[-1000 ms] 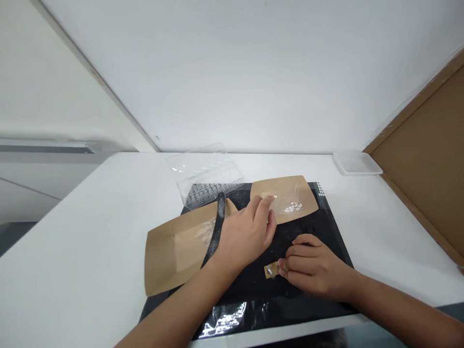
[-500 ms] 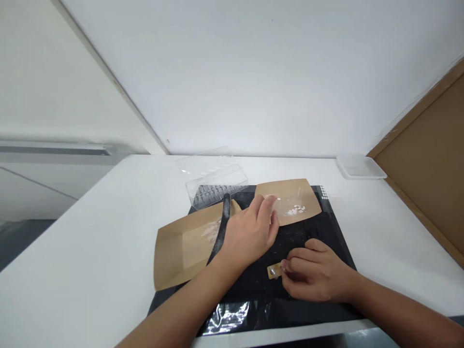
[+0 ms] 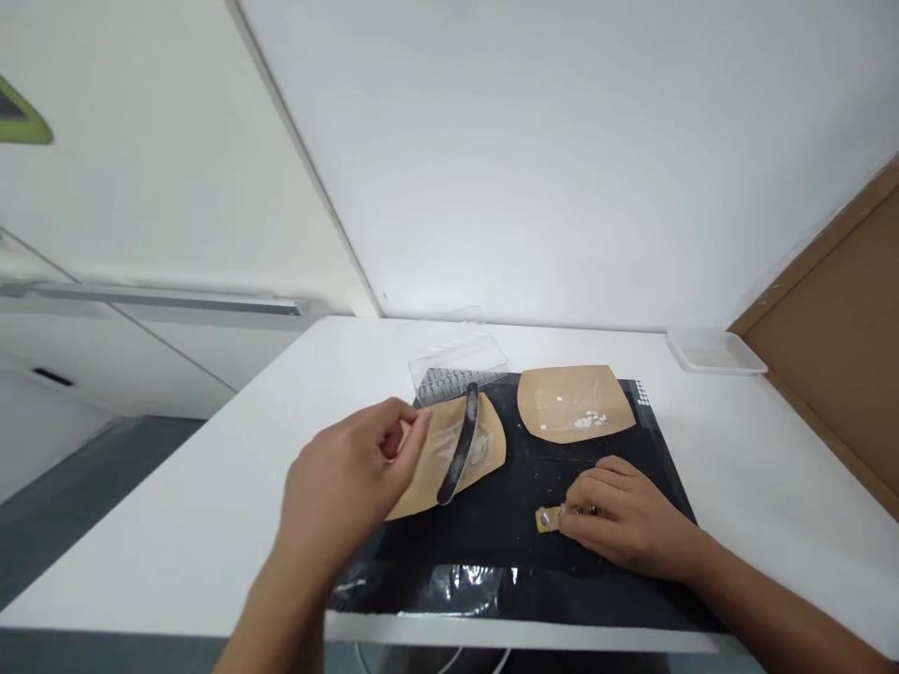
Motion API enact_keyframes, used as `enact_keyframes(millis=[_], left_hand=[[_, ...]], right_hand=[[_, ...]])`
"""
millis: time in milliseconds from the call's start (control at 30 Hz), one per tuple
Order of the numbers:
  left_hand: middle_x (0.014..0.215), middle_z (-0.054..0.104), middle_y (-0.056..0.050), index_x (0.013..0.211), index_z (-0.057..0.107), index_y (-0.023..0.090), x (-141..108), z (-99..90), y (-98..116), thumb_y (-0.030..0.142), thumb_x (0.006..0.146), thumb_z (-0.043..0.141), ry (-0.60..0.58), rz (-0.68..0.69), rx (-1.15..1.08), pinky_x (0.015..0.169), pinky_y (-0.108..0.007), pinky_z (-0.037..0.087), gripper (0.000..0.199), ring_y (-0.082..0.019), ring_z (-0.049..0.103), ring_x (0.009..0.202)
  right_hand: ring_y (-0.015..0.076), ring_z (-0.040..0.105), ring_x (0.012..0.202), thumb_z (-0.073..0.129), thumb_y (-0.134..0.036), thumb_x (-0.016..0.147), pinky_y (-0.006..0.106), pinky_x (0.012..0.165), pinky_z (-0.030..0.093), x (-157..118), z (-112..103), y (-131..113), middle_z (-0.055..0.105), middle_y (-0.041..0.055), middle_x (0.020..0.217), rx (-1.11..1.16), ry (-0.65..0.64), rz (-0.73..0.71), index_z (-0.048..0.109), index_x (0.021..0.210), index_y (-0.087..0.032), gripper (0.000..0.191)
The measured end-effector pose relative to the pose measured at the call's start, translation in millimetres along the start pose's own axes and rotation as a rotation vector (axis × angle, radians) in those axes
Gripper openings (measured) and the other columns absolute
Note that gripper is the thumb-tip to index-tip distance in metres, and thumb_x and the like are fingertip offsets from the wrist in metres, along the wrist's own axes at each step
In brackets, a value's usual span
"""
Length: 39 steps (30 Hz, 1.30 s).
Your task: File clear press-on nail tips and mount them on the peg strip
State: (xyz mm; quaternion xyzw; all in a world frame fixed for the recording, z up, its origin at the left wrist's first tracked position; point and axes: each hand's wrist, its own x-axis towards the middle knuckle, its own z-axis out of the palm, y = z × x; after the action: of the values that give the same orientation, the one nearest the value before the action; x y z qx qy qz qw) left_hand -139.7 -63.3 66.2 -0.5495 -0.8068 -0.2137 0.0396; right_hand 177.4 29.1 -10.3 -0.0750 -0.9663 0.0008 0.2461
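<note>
My left hand (image 3: 355, 468) hovers over the near left part of the left cardboard tray, thumb and fingertips brought together; whatever they pinch is too small to make out. A dark curved file-like strip (image 3: 462, 449) lies across that left tray (image 3: 495, 426), above some clear film. My right hand (image 3: 625, 520) rests on the black mat, its fingers closed round a small yellowish strip (image 3: 547, 520) with shiny pieces on it. Behind my right hand, the right cardboard tray (image 3: 548, 388) holds small white dots (image 3: 590, 419).
Clear plastic cases (image 3: 460, 360) stand at the mat's back left. A translucent shallow box (image 3: 716, 354) sits at the back right, beside a brown board (image 3: 835, 328). White dots (image 3: 641, 393) line the corner of the black mat (image 3: 492, 534).
My left hand has moved left from the right tray to the left tray. My right hand still holds the yellowish strip, its fingers now lower around it. The view has shifted left.
</note>
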Motion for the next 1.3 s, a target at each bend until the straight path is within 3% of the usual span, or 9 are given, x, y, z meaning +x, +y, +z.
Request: enact_keyframes(millis=[133, 267, 467, 633, 767, 867, 1000, 1133, 1300], left_hand=[[0.091, 0.076, -0.005, 0.093, 0.075, 0.026, 2.6, 17.1, -41.4, 0.05, 0.094, 0.053, -0.277, -0.026, 0.061, 0.063, -0.032, 0.045, 0.032, -0.025, 0.07, 0.08], [0.115, 0.076, -0.009, 0.098, 0.077, 0.024, 7.9, 44.4, -43.7, 0.049, 0.095, 0.054, -0.362, 0.022, 0.071, 0.078, -0.034, 0.051, 0.034, -0.028, 0.071, 0.098], [0.115, 0.077, -0.01, 0.096, 0.084, 0.027, 15.4, 60.0, -41.5, 0.046, 0.094, 0.056, -0.38, 0.011, 0.062, 0.08, -0.033, 0.052, 0.033, -0.028, 0.072, 0.098], [0.113, 0.08, -0.007, 0.095, 0.085, 0.029, 14.2, 51.6, -42.8, 0.047, 0.094, 0.058, -0.356, -0.028, 0.047, 0.079, -0.032, 0.051, 0.032, -0.028, 0.073, 0.098], [0.113, 0.081, -0.01, 0.101, 0.083, 0.026, 8.6, 37.5, -36.4, 0.05, 0.095, 0.057, -0.302, -0.103, 0.063, 0.077, -0.035, 0.052, 0.036, -0.032, 0.074, 0.097], [0.118, 0.079, -0.008, 0.104, 0.082, 0.028, 7.8, 26.6, -23.3, 0.05, 0.097, 0.055, -0.257, -0.104, 0.045, 0.077, -0.034, 0.051, 0.036, -0.031, 0.073, 0.102], [0.101, 0.08, -0.008, 0.098, 0.08, 0.025, 15.7, 16.9, 6.4, 0.056, 0.097, 0.053, -0.205, 0.019, -0.092, 0.071, -0.034, 0.049, 0.041, -0.029, 0.073, 0.089], [0.077, 0.075, -0.002, 0.102, 0.079, 0.025, 25.4, 18.9, 50.5, 0.059, 0.098, 0.055, -0.289, 0.157, -0.478, 0.062, -0.029, 0.046, 0.042, -0.02, 0.066, 0.064], [0.051, 0.056, 0.005, 0.099, 0.079, 0.02, 24.6, 44.1, 103.4, 0.055, 0.097, 0.061, -0.49, 0.216, -0.791, 0.052, -0.023, 0.036, 0.039, -0.012, 0.05, 0.047]], right_hand=[[0.0139, 0.061, 0.085, 0.071, -0.027, 0.098, 0.034, 0.083, 0.039, -1.9, -1.1, 0.3, 0.068, 0.0007, 0.1, 0.039, -0.021, -0.011, 0.07, 0.111, -0.024, 0.013], [0.015, 0.063, 0.089, 0.074, -0.031, 0.096, 0.035, 0.085, 0.04, -5.1, 3.3, 1.9, 0.068, 0.0009, 0.101, 0.08, 0.007, 0.003, 0.07, 0.118, -0.026, 0.023], [0.0147, 0.061, 0.082, 0.074, -0.03, 0.093, 0.033, 0.078, 0.04, -4.6, 3.4, 6.4, 0.068, 0.0019, 0.095, 0.139, 0.103, 0.029, 0.07, 0.106, -0.022, 0.015], [0.0142, 0.059, 0.078, 0.073, -0.026, 0.092, 0.031, 0.075, 0.042, -3.4, 0.6, 6.5, 0.067, 0.0016, 0.091, 0.189, 0.123, 0.071, 0.071, 0.103, -0.022, 0.012], [0.017, 0.061, 0.087, 0.074, -0.028, 0.091, 0.034, 0.08, 0.047, -5.8, -0.8, 6.8, 0.065, 0.0039, 0.099, 0.136, 0.128, 0.088, 0.071, 0.108, -0.024, 0.018], [0.02, 0.062, 0.094, 0.075, -0.028, 0.09, 0.037, 0.084, 0.05, -7.9, -2.0, 7.7, 0.064, 0.006, 0.106, 0.086, 0.137, 0.108, 0.07, 0.113, -0.025, 0.024], [0.021, 0.063, 0.094, 0.075, -0.026, 0.09, 0.039, 0.084, 0.052, -6.9, -3.2, 8.7, 0.064, 0.0065, 0.107, 0.088, 0.155, 0.12, 0.069, 0.114, -0.025, 0.025], [0.0211, 0.064, 0.093, 0.07, -0.02, 0.093, 0.038, 0.081, 0.053, 2.1, -6.2, 9.7, 0.065, 0.0064, 0.103, 0.158, 0.284, 0.226, 0.069, 0.112, -0.025, 0.02], [0.0174, 0.066, 0.082, 0.066, -0.026, 0.099, 0.03, 0.067, 0.052, 24.6, -17.2, 15.0, 0.071, 0.004, 0.096, 0.419, 0.454, 0.573, 0.07, 0.119, -0.026, 0.021]])
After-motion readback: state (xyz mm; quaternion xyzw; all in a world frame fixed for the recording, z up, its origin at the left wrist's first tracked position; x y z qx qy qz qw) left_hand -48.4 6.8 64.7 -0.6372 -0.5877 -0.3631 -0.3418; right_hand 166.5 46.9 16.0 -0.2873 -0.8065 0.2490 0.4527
